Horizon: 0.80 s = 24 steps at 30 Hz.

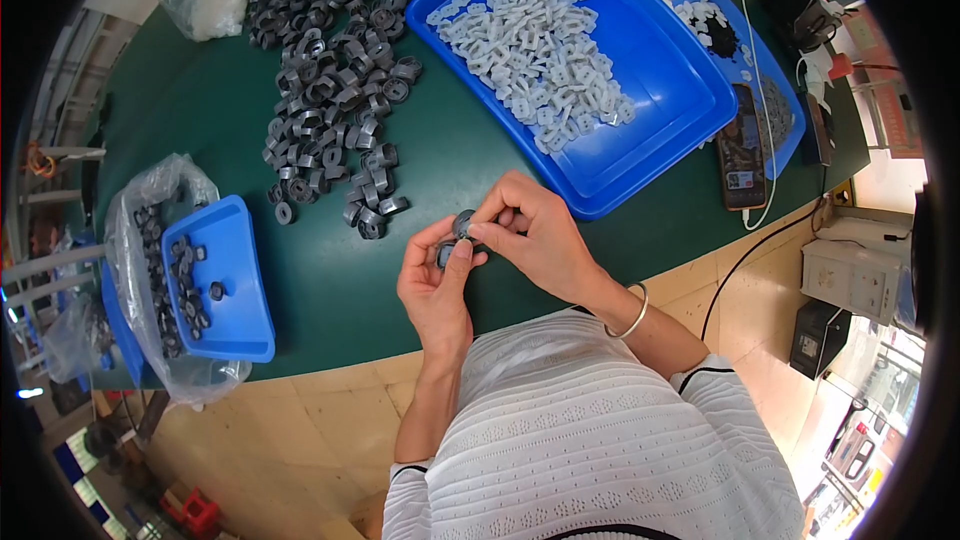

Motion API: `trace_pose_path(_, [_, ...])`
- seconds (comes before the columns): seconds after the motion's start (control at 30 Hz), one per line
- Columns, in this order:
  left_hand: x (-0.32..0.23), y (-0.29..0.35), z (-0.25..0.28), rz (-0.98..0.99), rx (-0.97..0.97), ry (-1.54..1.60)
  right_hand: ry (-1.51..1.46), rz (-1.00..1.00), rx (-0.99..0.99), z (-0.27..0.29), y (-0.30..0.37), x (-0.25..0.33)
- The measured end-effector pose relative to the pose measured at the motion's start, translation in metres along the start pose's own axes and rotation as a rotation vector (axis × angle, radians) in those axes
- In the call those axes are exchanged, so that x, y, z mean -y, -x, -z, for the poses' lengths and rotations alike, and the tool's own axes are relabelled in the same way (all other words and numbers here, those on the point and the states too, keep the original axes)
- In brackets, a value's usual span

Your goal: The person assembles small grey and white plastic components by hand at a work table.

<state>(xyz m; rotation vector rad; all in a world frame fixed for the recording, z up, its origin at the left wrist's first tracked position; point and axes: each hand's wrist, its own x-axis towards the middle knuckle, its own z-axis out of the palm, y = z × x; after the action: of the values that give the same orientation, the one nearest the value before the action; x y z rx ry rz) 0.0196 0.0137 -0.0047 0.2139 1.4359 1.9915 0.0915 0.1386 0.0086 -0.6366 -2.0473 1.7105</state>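
Near the table's front edge, my two hands meet over small dark grey round plastic parts. My left hand (436,292) has its thumb and fingers closed on a dark grey plastic ring (444,256). Just above it, my right hand (540,240) pinches a dark grey round plastic piece (462,224) between thumb and forefinger. The two pieces are close together; whether they touch I cannot tell, as my fingers cover parts of both. Beyond my hands lies a large pile of similar dark grey round parts (345,90).
A large blue tray (660,140) with small white plastic pieces (540,50) stands at the back right. Beside it are a phone (740,155) on a white cable and another blue tray (790,115). At left, a small blue tray (245,280) of dark parts adjoins a clear plastic bag (185,175).
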Motion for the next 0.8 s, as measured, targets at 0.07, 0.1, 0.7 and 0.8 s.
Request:
trace_pose_path(0.07, [-0.002, 0.001, -0.004, -0.016, -0.020, -0.001, -0.318, -0.103, 0.006, -0.002, -0.003, -0.008])
trace_pose_path(0.1, [-0.001, 0.001, -0.005, -0.018, -0.019, 0.000, -0.318, -0.101, 0.006, -0.003, -0.004, -0.007])
trace_pose_path(0.7, [-0.012, -0.002, 0.004, 0.161, -0.063, 0.127, 0.214, 0.260, 0.224, 0.017, -0.011, 0.003])
trace_pose_path(0.8, [-0.018, -0.003, 0.008, 0.167, 0.026, 0.040, 0.296, 0.341, 0.183, 0.021, -0.007, 0.001])
